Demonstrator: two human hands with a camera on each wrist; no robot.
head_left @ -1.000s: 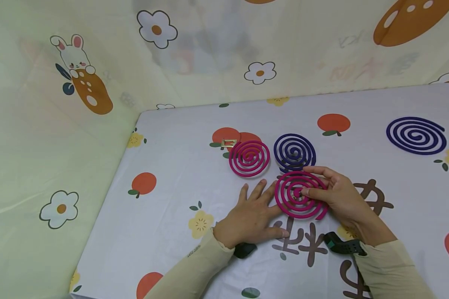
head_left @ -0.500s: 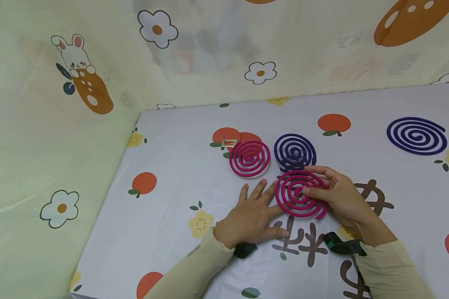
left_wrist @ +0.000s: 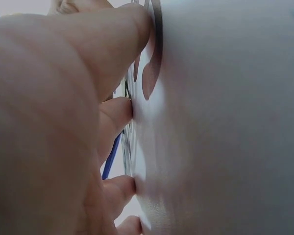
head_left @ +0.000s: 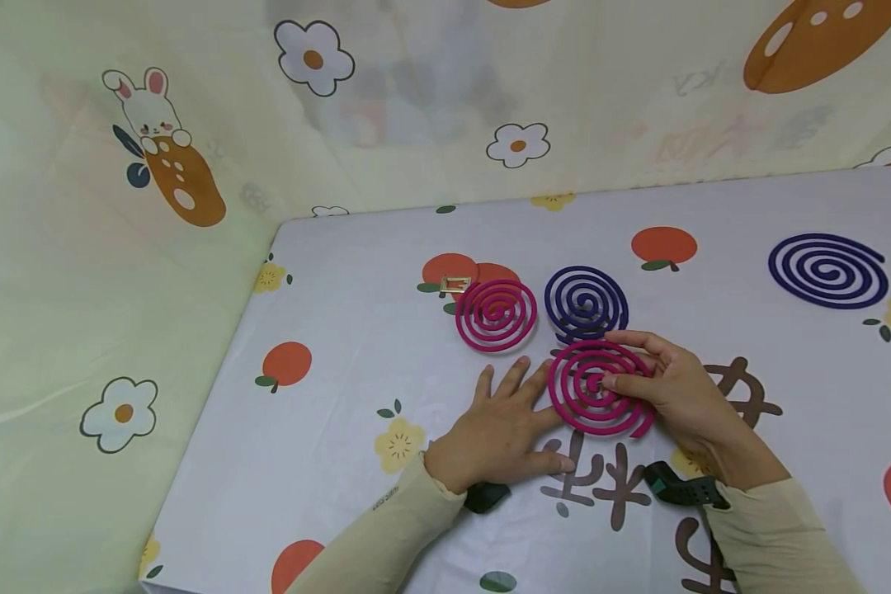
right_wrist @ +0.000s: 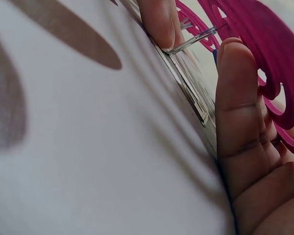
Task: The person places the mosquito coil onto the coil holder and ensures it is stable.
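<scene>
A pink mosquito coil (head_left: 593, 382) is pinched in my right hand (head_left: 686, 400), with the thumb near its centre and a finger at its far rim. In the right wrist view, a thin metal stand (right_wrist: 190, 93) lies under the coil, its bent-up prong (right_wrist: 197, 39) reaching the coil's middle. A fingertip (right_wrist: 159, 29) presses on that stand. My left hand (head_left: 493, 433) lies spread on the table, its index finger reaching under the coil. Directly behind is a blue mosquito coil (head_left: 585, 302), and to its left another pink mosquito coil (head_left: 496, 311).
Another blue mosquito coil (head_left: 829, 271) lies flat at the far right. A small gold metal stand (head_left: 455, 285) sits beside the left pink coil. The patterned white tablecloth (head_left: 341, 313) meets printed curtain walls (head_left: 416, 157) at the back and left.
The pink coil in my right hand has shifted very slightly. Both hands stay in the same place, and the other coils have not moved.
</scene>
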